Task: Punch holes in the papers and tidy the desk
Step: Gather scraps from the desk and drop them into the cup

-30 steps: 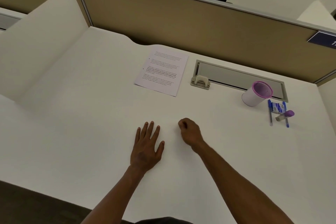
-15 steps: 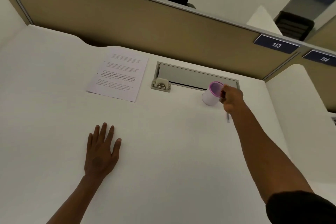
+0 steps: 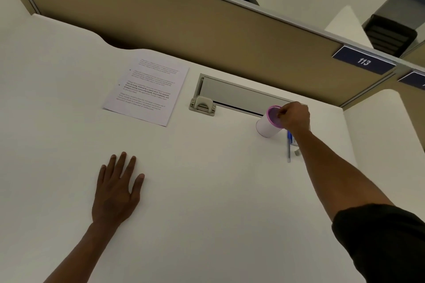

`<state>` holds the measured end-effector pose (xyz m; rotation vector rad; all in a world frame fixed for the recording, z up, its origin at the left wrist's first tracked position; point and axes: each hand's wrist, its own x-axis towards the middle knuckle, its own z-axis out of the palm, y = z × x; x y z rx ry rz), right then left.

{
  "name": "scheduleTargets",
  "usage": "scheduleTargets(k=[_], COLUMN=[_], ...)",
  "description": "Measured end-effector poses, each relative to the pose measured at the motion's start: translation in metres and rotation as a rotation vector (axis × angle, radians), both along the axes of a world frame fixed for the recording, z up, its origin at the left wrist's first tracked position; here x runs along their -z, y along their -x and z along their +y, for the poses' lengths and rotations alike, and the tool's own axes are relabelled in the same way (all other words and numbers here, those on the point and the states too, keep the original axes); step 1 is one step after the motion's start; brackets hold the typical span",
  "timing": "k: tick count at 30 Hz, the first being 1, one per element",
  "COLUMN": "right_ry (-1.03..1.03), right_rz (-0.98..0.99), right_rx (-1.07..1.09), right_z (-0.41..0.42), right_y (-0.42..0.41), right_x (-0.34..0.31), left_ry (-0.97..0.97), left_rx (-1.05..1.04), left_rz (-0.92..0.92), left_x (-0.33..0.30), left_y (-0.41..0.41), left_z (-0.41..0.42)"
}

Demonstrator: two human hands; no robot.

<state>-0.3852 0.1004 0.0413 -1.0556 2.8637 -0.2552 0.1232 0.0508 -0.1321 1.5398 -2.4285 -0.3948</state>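
A printed sheet of paper [image 3: 147,89] lies flat at the back of the white desk [image 3: 207,190]. A small beige hole punch [image 3: 202,105] sits just right of it, by the cable tray. My right hand [image 3: 293,117] pinches the purple rim of a white pen cup [image 3: 266,125] at the back right, and the cup tilts. Blue pens [image 3: 289,145] lie on the desk under my right wrist, partly hidden by it. My left hand [image 3: 117,188] rests flat on the desk, fingers spread, holding nothing.
A grey cable tray [image 3: 241,96] is recessed in the desk's back edge. A tan partition [image 3: 184,18] with a plate marked 113 closes the back. A white side divider [image 3: 386,133] stands at the right.
My right hand reached from the desk's middle to the pen cup and took hold of its rim, tilting it. The view swung right. My left hand stayed flat.
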Motion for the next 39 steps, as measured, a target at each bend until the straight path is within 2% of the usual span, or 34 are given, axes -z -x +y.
scheduleTargets(k=[5, 9, 14, 16, 19, 21, 24, 26, 28, 30, 32, 34, 35, 37, 39], right_ry=[0.020, 0.039, 0.311, 0.425, 0.480, 0.443, 0.175, 0.016, -0.059, -0.051, -0.035, 0.009, 0.064, 0.199, 0.224], right_rz=[0.095, 0.089, 0.087, -0.008, -0.297, -0.434, -0.482, -0.450, -0.350, -0.282, -0.288, -0.393, -0.481, -0.606, -0.587], right_rx=[-0.012, -0.076, -0.099, -0.113, -0.268, -0.401, -0.628, -0.739, -0.806, -0.806, -0.872, -0.926, -0.882, -0.696, -0.576], right_z=[0.002, 0.006, 0.017, 0.024, 0.034, 0.036, 0.032, 0.030, 0.033, 0.043, 0.058, 0.071, 0.073, 0.063, 0.045], right_y=[-0.006, -0.008, -0.039, -0.077, -0.160, -0.213, -0.273, -0.303, -0.330, -0.354, -0.373, -0.384, -0.385, -0.376, -0.361], right_x=[0.004, 0.002, -0.002, 0.003, 0.029, 0.053, 0.088, 0.106, 0.120, 0.126, 0.129, 0.132, 0.129, 0.124, 0.121], left_ry=[0.004, 0.001, -0.003, 0.002, -0.005, -0.033, -0.059, -0.043, -0.015, -0.007, -0.029, -0.065, -0.071, -0.090, -0.116], left_rx=[-0.003, 0.004, 0.004, 0.003, 0.008, 0.009, 0.028, 0.086, 0.141, 0.166, 0.159, 0.096, 0.023, -0.233, -0.513], left_rz=[-0.006, -0.002, 0.016, 0.030, 0.081, 0.154, 0.228, 0.165, 0.070, 0.022, 0.059, 0.183, 0.266, 0.473, 0.650], left_x=[-0.004, -0.004, -0.005, -0.008, -0.012, -0.015, -0.018, -0.015, -0.010, -0.010, -0.016, -0.029, -0.035, -0.044, -0.048], left_y=[0.000, 0.002, 0.000, 0.001, -0.001, -0.003, -0.010, -0.022, -0.038, -0.051, -0.057, -0.063, -0.068, -0.091, -0.127], left_z=[0.001, 0.001, 0.001, 0.001, 0.002, 0.003, 0.004, 0.007, 0.015, 0.025, 0.034, 0.043, 0.049, 0.063, 0.083])
